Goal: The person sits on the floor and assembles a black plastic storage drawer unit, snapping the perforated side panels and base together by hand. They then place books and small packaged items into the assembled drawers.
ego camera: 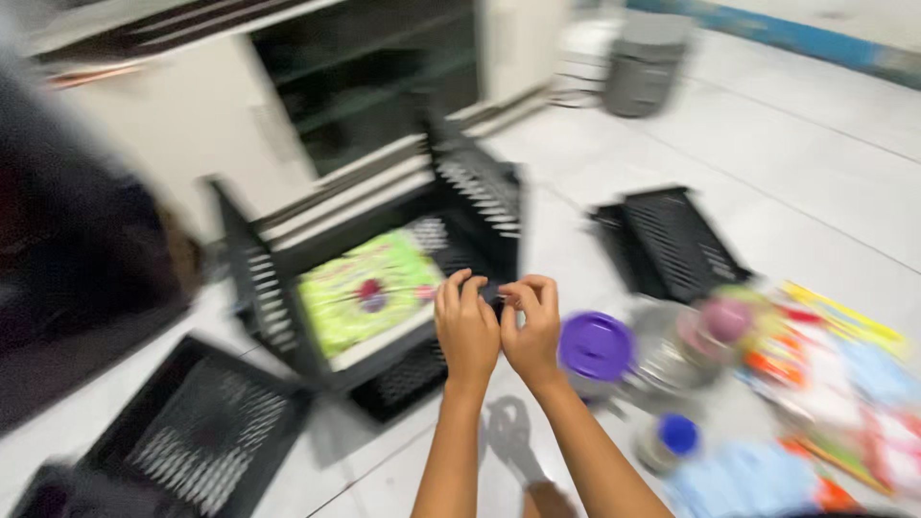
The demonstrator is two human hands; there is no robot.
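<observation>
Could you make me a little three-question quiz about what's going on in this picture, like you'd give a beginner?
1. True or false: the left hand and the right hand are close together at the edge of the black slatted crate.
2. What colour is the round lid on the floor beside the right hand?
A. purple
B. yellow
C. white
3. What lies inside the crate?

Key
1. True.
2. A.
3. A flat green packet; the blur hides its details.
</observation>
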